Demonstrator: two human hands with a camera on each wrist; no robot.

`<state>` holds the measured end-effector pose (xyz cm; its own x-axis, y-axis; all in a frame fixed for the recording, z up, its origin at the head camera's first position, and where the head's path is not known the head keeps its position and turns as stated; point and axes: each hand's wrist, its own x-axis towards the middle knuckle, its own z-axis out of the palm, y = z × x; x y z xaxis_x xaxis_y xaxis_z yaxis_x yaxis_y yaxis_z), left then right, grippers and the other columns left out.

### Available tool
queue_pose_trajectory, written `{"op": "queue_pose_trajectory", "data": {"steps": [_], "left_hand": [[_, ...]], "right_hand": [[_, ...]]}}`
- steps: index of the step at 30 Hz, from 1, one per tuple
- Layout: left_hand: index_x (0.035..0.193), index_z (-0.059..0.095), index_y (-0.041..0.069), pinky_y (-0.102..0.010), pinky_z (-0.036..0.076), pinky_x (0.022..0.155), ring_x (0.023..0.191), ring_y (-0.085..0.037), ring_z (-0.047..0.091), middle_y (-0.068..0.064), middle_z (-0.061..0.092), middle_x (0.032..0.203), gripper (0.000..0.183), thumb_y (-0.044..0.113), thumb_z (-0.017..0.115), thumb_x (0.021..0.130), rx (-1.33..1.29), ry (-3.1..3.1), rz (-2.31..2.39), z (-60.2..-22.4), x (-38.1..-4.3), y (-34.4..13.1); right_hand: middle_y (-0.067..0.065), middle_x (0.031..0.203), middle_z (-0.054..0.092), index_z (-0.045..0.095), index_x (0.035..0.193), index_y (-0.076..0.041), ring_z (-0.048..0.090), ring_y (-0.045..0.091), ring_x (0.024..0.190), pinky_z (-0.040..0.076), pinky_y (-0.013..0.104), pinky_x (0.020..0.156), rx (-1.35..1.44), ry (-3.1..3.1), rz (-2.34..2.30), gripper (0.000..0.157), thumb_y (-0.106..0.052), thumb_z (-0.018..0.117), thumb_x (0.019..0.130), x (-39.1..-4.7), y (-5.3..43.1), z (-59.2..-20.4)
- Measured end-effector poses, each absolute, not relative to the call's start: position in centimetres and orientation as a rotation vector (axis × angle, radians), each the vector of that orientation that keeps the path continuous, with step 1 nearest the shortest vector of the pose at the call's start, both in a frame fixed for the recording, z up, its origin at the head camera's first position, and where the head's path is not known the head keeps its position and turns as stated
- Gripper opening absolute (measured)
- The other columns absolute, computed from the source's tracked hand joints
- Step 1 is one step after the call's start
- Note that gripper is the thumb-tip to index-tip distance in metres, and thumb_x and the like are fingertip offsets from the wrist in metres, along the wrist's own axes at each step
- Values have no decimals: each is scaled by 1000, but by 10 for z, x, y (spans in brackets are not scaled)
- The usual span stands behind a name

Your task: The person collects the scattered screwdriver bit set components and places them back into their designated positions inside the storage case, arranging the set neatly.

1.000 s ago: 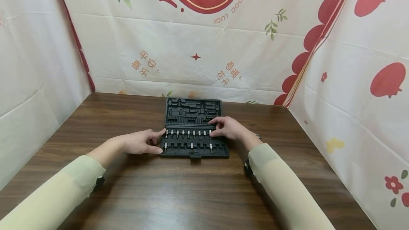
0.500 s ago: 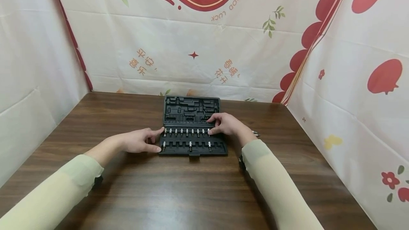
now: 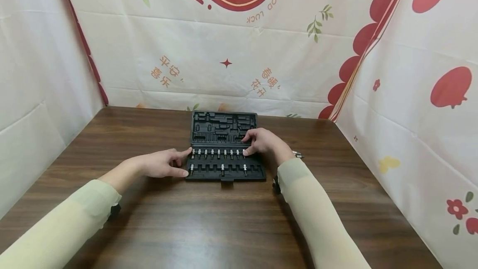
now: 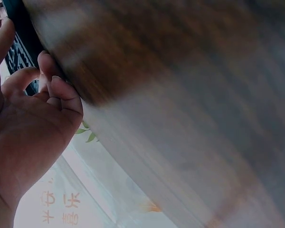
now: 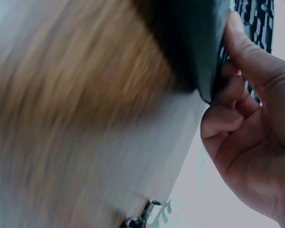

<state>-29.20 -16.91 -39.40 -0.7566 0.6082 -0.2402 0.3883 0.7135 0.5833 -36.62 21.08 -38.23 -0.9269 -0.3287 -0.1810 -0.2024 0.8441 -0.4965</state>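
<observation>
A black plastic socket-bit case (image 3: 207,176) lies unfolded on the table. A row of silver-topped socket bits (image 3: 218,152) stands along its hinge side, with three more spaced along the front row. My left hand (image 3: 161,164) touches the case's left edge, index finger near the hinge and thumb at the front corner. The other fingers are folded under in the left wrist view. At the right end of the hinge-side row, my right hand (image 3: 266,142) has its thumb on the last bit (image 3: 244,151). Its index finger reaches over the lid, apart from the thumb.
Loose metal bits (image 3: 298,154) lie on the wooden table (image 3: 224,223) to the right of the case, and shiny ends (image 5: 141,216) show low in the right wrist view. Printed cloth (image 3: 209,36) hangs behind the table and along both sides.
The right forearm and wrist have swung a little to the left, while the thumb stays at the same bit. The left hand keeps its place at the case edge. The head view has shifted slightly.
</observation>
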Motion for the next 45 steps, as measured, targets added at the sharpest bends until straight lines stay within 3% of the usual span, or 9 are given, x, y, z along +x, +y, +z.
{"op": "queue_pose_trajectory", "data": {"steps": [5,7,16,23,28,31,38,45], "left_hand": [[175,24,8,-39,46,89,101,-22,54,-14,58,124,93,46,74,106,767,2499,710,-394,-292,-170],[175,23,8,-39,46,90,102,-23,54,-15,58,125,93,46,73,106,764,2494,712,-394,-292,-170],[175,23,9,-41,45,91,101,-23,54,-16,58,126,94,47,74,106,767,2494,707,-393,-295,-169],[176,23,10,-40,45,90,97,-22,54,-15,60,125,94,47,74,105,767,2498,690,-392,-298,-166],[176,22,10,-39,44,88,95,-21,53,-14,59,122,94,46,74,106,756,2488,699,-393,-296,-166],[175,23,9,-39,44,88,97,-21,53,-14,59,123,94,45,74,105,754,2488,709,-393,-293,-166],[175,25,10,-40,44,90,102,-23,53,-15,59,127,94,46,75,105,748,2502,705,-390,-290,-166],[175,25,11,-40,45,91,101,-22,54,-15,60,127,93,47,74,105,739,2505,701,-391,-290,-166]], "right_hand": [[9,131,72,76,122,-18,64,25,100,53,51,110,-325,2746,-727,34,-21,92,92,-365,205,-378],[9,137,70,76,121,-18,65,26,107,53,52,112,-295,2746,-720,32,-20,92,93,-365,202,-378],[11,134,68,74,121,-15,62,27,105,54,49,104,-179,2709,-713,31,-14,89,94,-367,194,-373],[13,136,68,72,123,-10,62,26,108,55,47,107,-219,2754,-536,30,-16,86,97,-369,190,-368],[15,143,66,72,127,-10,63,30,119,53,50,113,-248,2745,-602,35,-18,87,97,-367,193,-372],[15,135,68,73,129,-11,63,29,113,53,50,111,-293,2751,-675,39,-20,89,95,-363,200,-378],[6,88,60,74,134,-13,49,21,76,46,40,84,-381,2739,-784,43,-24,90,95,-362,212,-386],[5,96,70,70,143,-15,63,20,82,54,36,80,-470,2677,-853,47,-28,84,100,-357,223,-386]]}}
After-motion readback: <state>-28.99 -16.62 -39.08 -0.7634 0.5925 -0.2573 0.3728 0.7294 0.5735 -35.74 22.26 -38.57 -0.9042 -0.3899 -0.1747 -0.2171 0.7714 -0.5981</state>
